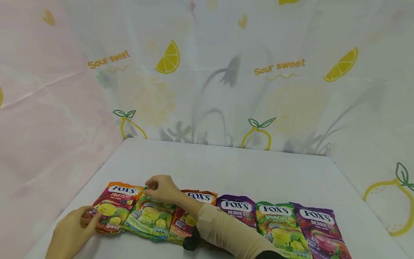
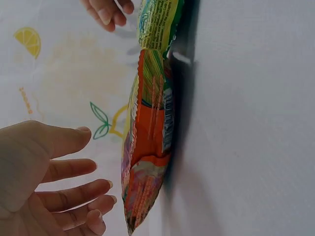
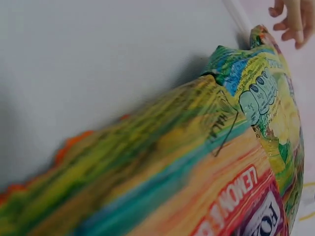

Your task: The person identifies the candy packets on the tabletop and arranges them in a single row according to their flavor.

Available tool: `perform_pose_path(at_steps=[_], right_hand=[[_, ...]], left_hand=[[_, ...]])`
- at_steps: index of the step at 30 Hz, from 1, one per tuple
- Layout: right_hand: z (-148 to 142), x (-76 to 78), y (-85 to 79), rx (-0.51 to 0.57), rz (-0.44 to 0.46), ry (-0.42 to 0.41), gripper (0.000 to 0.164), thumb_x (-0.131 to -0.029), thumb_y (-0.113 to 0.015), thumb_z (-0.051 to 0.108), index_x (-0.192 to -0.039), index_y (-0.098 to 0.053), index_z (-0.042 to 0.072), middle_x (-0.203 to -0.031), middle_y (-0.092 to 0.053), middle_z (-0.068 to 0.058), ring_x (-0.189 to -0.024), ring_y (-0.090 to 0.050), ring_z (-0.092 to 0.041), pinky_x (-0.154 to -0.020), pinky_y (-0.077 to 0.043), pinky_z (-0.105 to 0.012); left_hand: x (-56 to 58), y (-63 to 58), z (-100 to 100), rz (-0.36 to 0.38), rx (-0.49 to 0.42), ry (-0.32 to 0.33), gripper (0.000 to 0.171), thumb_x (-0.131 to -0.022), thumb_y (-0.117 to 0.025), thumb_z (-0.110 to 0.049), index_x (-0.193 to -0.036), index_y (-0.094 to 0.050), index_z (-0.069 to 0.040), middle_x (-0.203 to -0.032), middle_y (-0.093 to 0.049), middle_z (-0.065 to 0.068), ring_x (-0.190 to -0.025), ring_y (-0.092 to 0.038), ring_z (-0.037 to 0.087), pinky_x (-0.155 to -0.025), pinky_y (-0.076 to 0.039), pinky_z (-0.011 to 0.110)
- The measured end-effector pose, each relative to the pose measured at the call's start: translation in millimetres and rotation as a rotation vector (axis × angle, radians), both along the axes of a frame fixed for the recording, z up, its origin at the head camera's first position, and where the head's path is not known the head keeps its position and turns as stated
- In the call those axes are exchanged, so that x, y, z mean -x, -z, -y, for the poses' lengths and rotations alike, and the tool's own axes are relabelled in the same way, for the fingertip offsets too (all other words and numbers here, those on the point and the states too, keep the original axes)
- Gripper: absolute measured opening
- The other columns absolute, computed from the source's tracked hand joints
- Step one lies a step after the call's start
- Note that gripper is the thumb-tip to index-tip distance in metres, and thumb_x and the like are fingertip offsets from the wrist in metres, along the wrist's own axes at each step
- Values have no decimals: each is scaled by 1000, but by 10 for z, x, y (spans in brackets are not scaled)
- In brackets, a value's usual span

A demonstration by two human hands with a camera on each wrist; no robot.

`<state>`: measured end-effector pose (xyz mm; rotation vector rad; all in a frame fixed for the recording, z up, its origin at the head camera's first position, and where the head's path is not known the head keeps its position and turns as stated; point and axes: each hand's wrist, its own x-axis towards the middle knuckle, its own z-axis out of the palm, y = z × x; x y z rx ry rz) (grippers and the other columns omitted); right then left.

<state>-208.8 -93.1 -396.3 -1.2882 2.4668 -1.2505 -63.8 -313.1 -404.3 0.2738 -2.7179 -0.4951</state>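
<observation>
My left hand (image 1: 72, 230) is beside the leftmost candy bag, an orange and red Fox's Fruits bag (image 1: 113, 210). In the left wrist view its fingers (image 2: 74, 196) are spread, with a gap between them and the bag. My right hand (image 1: 163, 189) hovers at the top of the second bag, a green and yellow Fox's candy bag (image 1: 150, 217). Its fingers hang loosely bent and hold nothing. The right forearm partly hides a third Fox's bag (image 1: 202, 197), orange and red. In the right wrist view, bag lower edges (image 3: 216, 147) loom close.
The row goes on rightward with a purple Berries bag (image 1: 234, 207), a green Spring Tea bag (image 1: 279, 226) and another purple Berries bag (image 1: 323, 230). All lie on a white table (image 1: 226, 165). A lemon-printed curtain (image 1: 207, 72) hangs behind and at the sides.
</observation>
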Motion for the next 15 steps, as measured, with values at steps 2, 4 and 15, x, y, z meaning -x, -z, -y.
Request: perform_pose_path(at_steps=[2, 4, 15], right_hand=[[42, 16, 12, -10, 1, 2, 24, -88, -65, 13, -108, -67, -1, -92, -68, -6, -75, -61, -3, -66, -45, -9], [83, 30, 24, -22, 3, 6, 24, -88, -65, 13, -108, -67, -1, -91, -68, -5, -73, -61, -2, -64, -45, -9], [319, 73, 84, -156, -54, 46, 23, -87, -66, 16, -106, -69, 3, -85, -70, -2, -68, -58, 0, -59, -42, -8]], left_hand=[[-39, 54, 34, -42, 3, -28, 37, -83, -69, -18, -98, -60, 14, -69, -58, 14, -63, -57, 30, -53, -45, 41], [-70, 99, 64, -59, -3, -56, 38, -83, -69, -20, -97, -60, 14, -75, -59, 24, -71, -58, 39, -60, -46, 50], [-83, 217, 334, 4, 47, -65, 51, -87, -63, -27, -103, -54, 21, -91, -59, 39, -84, -53, 56, -71, -38, 57]])
